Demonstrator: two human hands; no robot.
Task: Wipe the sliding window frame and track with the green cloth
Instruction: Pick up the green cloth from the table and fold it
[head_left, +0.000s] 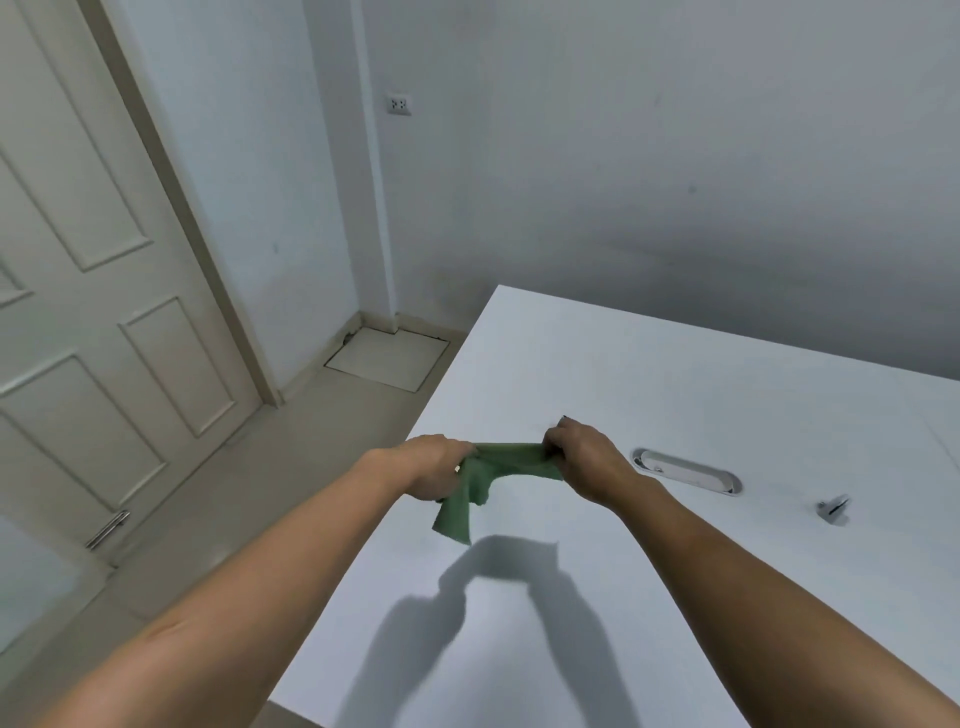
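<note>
Both hands, left (434, 465) and right (584, 460), grip the green cloth (483, 480), fingers curled under, hidden.

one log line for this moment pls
left hand: grips cloth | right hand: grips cloth | cloth: stretched above table | window: not in view

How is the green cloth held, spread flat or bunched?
Bunched: the green cloth is gathered between the left hand and right hand, one end hanging down.
</note>
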